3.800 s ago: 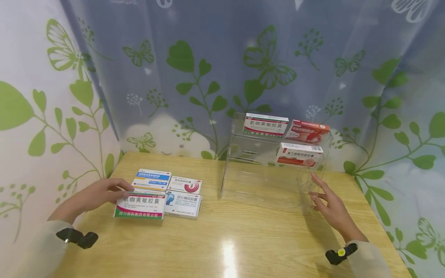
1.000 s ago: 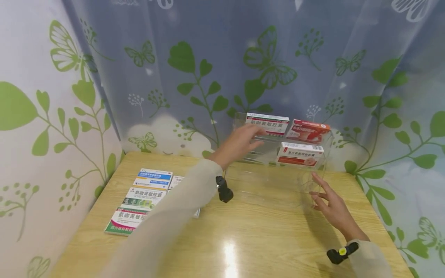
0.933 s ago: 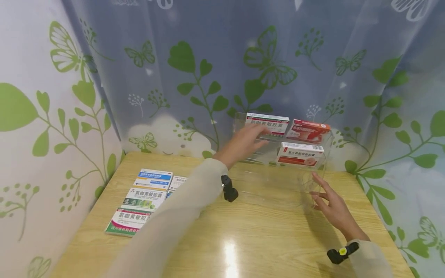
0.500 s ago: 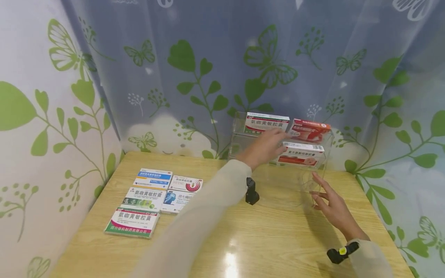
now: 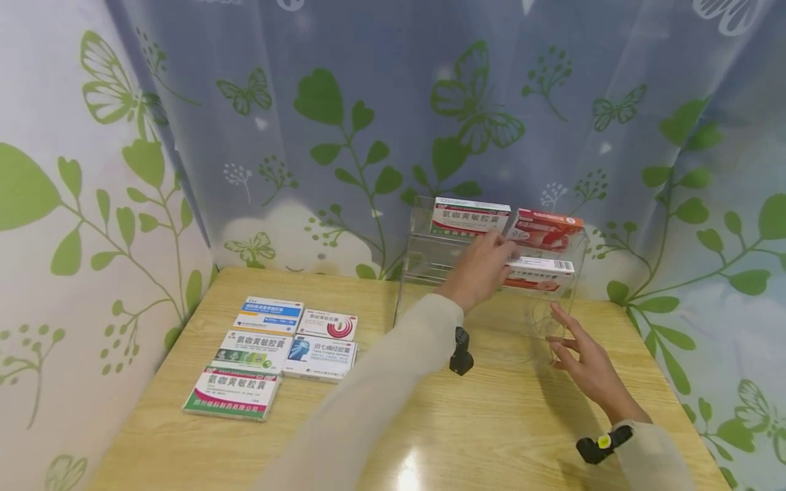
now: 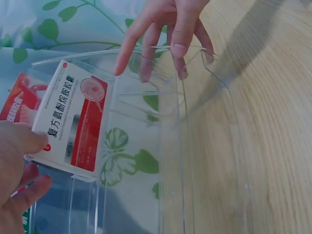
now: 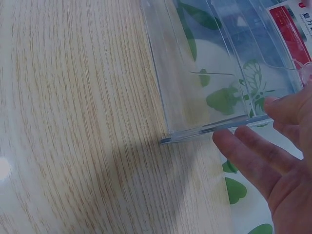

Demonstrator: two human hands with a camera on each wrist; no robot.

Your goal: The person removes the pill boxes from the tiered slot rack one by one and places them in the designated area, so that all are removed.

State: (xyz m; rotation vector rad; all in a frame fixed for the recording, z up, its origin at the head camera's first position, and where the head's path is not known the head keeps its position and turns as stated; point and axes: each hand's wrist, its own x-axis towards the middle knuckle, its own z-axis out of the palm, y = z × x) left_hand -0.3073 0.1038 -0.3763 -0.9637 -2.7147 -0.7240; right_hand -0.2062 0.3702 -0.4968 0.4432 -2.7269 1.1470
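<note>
My left hand [image 5: 482, 269] is at the left end of a white-and-red medicine box [image 6: 80, 117] on the second tier of a clear display rack [image 5: 402, 286]. The thumb lies over the front corner of that box, and the hand pinches this end; some fingers hide behind it. Behind stand a green-and-pink-striped medicine box [image 5: 469, 217] and a red medicine box [image 5: 546, 230] on the top tier. At the rack's right side is my right hand [image 5: 583, 358], fingers spread and fairly straight, fingertips right at the clear side panel in the right wrist view.
Several medicine boxes lie flat on the wooden table [image 5: 491, 423] at left, among them a blue-and-white box [image 5: 269, 315], a box with a blue head picture [image 5: 321, 357] and a green-and-pink box [image 5: 233, 393]. A patterned curtain [image 5: 368, 136] hangs close behind the rack.
My left hand set a green-and-pink box down at the table's left, then reached to the rack and slid rightward to the white-and-red box, which has shifted slightly. The right hand stayed still.
</note>
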